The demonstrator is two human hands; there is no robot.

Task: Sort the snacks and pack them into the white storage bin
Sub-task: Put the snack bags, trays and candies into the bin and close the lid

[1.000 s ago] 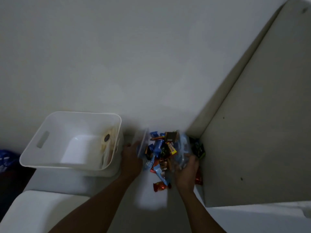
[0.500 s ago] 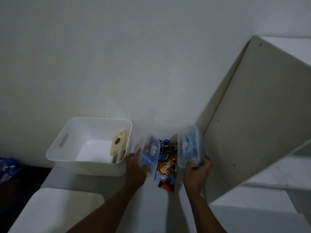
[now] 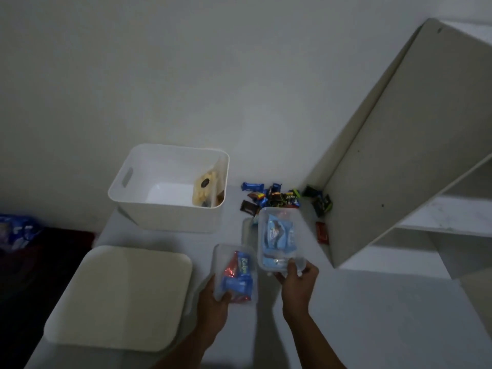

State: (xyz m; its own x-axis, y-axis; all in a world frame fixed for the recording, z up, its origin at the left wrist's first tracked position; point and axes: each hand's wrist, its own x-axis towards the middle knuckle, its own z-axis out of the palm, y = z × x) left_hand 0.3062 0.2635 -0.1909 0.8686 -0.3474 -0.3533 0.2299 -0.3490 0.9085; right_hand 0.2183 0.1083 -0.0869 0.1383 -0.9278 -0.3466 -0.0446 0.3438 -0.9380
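Off the snacks (image 3: 274, 198) now, seemingly, tubs (image 3: 235, 272) (image 3: 278, 239)

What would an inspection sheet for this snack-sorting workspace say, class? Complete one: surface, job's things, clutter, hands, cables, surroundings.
Surface: pale tabletop, dimly lit.
Job's things: white storage bin holds a yellowish packet; loose snacks lie right of it.
Clutter: pale lid lies flat in front of the bin.
Hands: left hand grips a clear container of blue and red snacks; right hand grips a second container of light-blue packets.
Cables: nothing seen.
Surroundings: plain wall; shelf panel right; blue bag left.
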